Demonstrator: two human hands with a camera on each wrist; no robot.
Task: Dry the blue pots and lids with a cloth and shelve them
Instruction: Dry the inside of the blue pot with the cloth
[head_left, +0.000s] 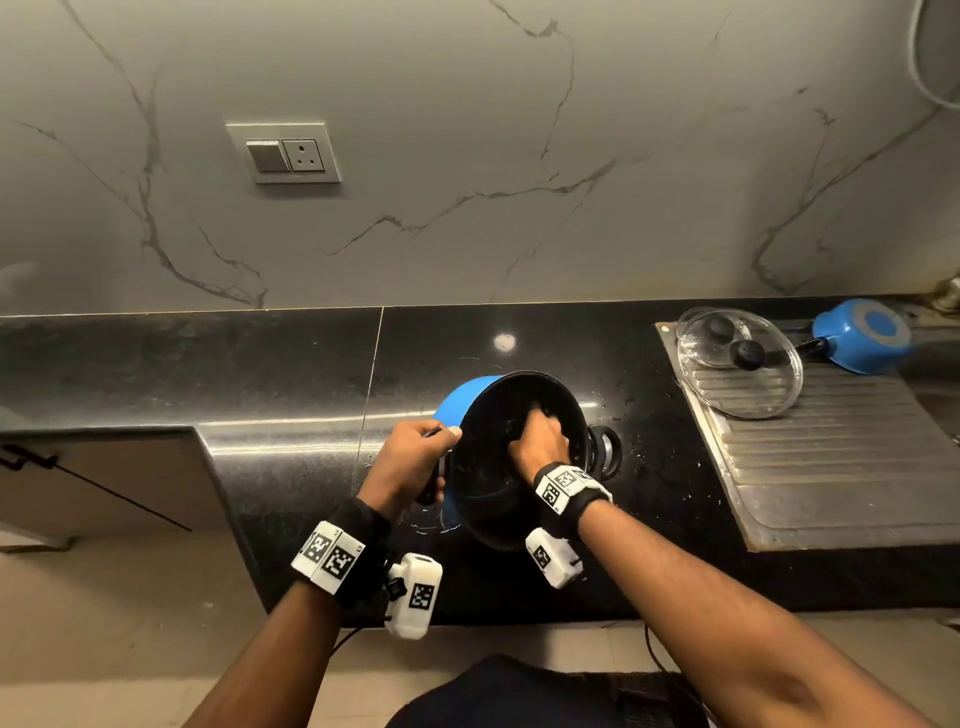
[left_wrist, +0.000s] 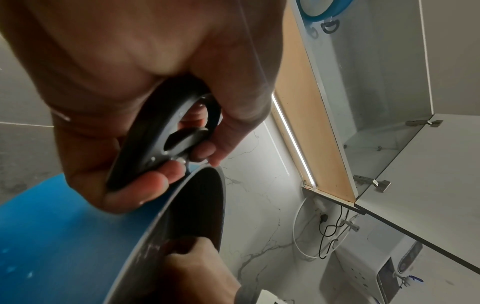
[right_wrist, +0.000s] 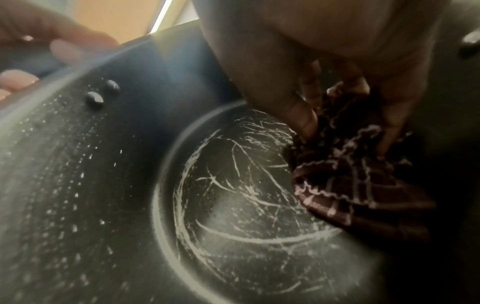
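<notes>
A blue pot (head_left: 460, 402) with a black inside is tilted toward me over the dark counter. My left hand (head_left: 415, 452) grips its black loop handle (left_wrist: 166, 135) at the rim. My right hand (head_left: 537, 441) is inside the pot and holds a bunched dark checked cloth (right_wrist: 345, 179) against the scratched bottom (right_wrist: 246, 205). Water drops dot the inner wall (right_wrist: 64, 185). Two glass lids (head_left: 740, 364) with black knobs lie on the steel drainboard (head_left: 841, 457). A small blue pan (head_left: 862, 335) lies upside down behind them. Another blue pot (left_wrist: 322, 10) sits on the open cabinet shelf.
The black stone counter (head_left: 291, 374) runs along a marble wall with a switch and socket plate (head_left: 283, 153). An open white wall cabinet (left_wrist: 384, 82) with a lit strip beneath it hangs above. A white appliance (left_wrist: 389, 273) with cables hangs on the wall.
</notes>
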